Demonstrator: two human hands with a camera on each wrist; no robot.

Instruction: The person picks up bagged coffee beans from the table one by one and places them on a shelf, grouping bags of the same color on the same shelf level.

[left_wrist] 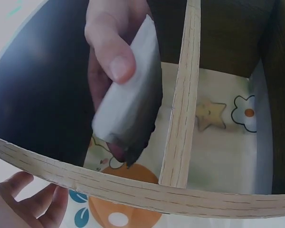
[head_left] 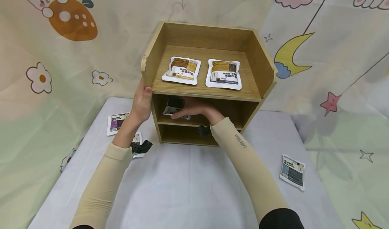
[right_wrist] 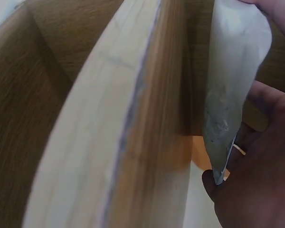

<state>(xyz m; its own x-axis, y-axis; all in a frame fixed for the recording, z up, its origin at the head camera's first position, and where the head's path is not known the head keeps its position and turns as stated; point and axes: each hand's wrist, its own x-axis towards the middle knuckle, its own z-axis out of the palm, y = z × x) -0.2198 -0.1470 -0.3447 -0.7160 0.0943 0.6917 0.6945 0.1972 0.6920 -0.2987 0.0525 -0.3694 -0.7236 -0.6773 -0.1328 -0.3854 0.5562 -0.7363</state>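
Observation:
A small wooden shelf unit (head_left: 206,94) stands at the back of the table. My left hand (head_left: 142,102) holds its left side, the thumb at the front edge and the fingers along the outside. Inside the middle compartment, my right hand (head_left: 197,107) pinches a black-and-white pouch (head_left: 174,105). The left wrist view shows the thumb on the white face of the pouch (left_wrist: 130,90), which is tilted on edge, with fingers behind it. On the top tier lie a brown-labelled pouch (head_left: 183,70) and a yellow-labelled pouch (head_left: 224,74), side by side.
Left of the unit, a purple-labelled pouch (head_left: 117,122) and another pouch (head_left: 138,144), partly covered by the left wrist, lie on the white table (head_left: 188,188). A grey-labelled pouch (head_left: 292,172) lies at the right. A printed cloth (head_left: 121,26) hangs behind.

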